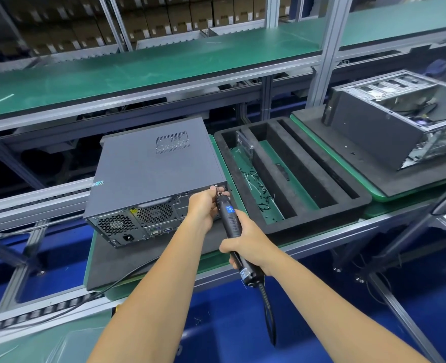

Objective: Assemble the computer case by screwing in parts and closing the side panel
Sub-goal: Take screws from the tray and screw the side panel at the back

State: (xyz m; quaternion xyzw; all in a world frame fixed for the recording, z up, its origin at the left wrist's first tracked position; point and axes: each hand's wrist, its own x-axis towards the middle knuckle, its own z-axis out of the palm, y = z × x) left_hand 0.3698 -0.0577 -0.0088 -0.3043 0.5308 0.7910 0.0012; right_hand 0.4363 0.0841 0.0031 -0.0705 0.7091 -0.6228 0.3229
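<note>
Head: R hand [248, 241] grips screwdriver [229, 218]; L hand [203, 205] pinches tip.

Head view, operator's body only. Two forearms visible, entering from the bottom edge. Both bare from frame edge to wrist; no sleeve or cuff in view. No gloves on left hand [203, 208] or right hand [248, 242]. No watch, wrist strap, bracelet or ring seen on either wrist or on the visible fingers. Fingernails on the left hand appear short and unpainted; right-hand nails mostly hidden. No clothing, torso or legs in frame. No marks or tape on the forearms.
</note>
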